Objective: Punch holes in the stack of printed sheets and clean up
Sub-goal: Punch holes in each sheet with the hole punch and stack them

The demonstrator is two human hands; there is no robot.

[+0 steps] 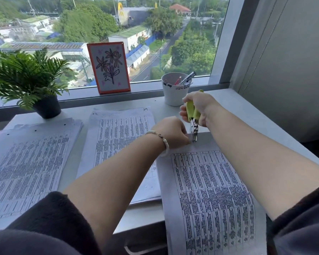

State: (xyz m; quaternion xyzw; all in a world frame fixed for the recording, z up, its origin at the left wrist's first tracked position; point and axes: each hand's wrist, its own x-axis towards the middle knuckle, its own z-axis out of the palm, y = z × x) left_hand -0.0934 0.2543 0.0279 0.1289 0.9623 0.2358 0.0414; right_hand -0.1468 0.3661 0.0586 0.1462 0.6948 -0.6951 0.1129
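**Punching the top margin, sheet on the right**

Right hand (197, 105) grips the yellow-handled hole punch (192, 116), fingers curled tight round both handles. The metal nose sits over the far edge of the printed sheet (210, 181), which lies at the right of the surface (238, 115) and hangs over its near edge. Left hand (171, 131) presses on the sheet just beside the punch, fingers curled down on the paper.

Punched pile (31, 159) lies at the left, holes visible along its top margin. Middle pile (118, 144) shows no holes that I can make out.

Judgement on technique:
- Seat the paper fully into the nose before squeezing.
- Keep the left hand holding the paper flat, clear of the nose.
- Match hole spacing to the left pile.
- Squeeze once, firmly.

White cup (173, 92) stands just behind the punch; mind the elbow room.
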